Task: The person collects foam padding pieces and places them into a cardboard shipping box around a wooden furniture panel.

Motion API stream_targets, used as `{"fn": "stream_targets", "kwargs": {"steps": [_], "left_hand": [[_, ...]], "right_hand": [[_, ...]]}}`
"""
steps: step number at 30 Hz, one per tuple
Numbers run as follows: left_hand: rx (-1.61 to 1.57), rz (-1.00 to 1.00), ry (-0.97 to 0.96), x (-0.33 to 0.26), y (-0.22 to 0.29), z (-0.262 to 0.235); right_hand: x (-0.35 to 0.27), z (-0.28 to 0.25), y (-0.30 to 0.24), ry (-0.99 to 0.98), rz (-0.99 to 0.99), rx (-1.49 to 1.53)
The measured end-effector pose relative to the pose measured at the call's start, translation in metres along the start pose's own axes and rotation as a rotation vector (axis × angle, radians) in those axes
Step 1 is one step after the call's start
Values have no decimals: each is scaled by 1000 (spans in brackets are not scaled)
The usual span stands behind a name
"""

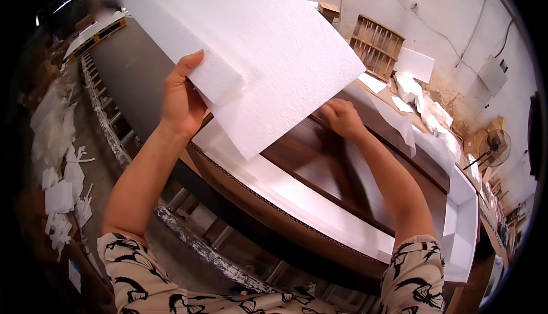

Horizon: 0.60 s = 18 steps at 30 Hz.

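While I watch from my remote post, the left hand (184, 98) has a broad white foam sheet with a raised step (279, 57) gripped by its near left edge. Thumb lies over the front, the other fingers mostly out of my sight behind; I read this as a pinch that steadies a light, wide piece from one side. Sheet is tilted, held above an open brown corrugated cardboard carton (268, 218).

Right hand (343, 119) sits just beside the sheet's lower right edge, fingers curled. From here I cannot tell whether they grip or touch anything; the sheet's edge meets them in my view. Forearm reaches across the carton.

Within the carton: dark brown wood-grain panels (297, 155), with a long white foam strip (308, 191) along the near wall and a white foam end piece (463, 217) at the right. Likely placed there as padding between panels and cardboard. Thin white wrapping sheet (399, 123) drapes along the far side, probably against scuffs.

Carton rests over a worn metal roller conveyor (200, 260). White foam scraps (59, 197) lie on the floor, left.
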<state>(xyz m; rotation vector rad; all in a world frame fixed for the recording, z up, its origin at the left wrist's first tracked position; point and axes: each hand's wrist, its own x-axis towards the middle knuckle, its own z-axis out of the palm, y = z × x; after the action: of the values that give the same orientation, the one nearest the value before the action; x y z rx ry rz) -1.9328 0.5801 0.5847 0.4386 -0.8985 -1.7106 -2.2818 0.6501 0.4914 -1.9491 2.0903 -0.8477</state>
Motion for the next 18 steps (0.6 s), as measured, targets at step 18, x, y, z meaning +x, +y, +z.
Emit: {"fn": "stream_targets", "kwargs": {"steps": [18], "left_hand": [[-96,-205,-191,-75,-97,103]], "right_hand": [[-191,-114,-70,-152,734,1033]]}}
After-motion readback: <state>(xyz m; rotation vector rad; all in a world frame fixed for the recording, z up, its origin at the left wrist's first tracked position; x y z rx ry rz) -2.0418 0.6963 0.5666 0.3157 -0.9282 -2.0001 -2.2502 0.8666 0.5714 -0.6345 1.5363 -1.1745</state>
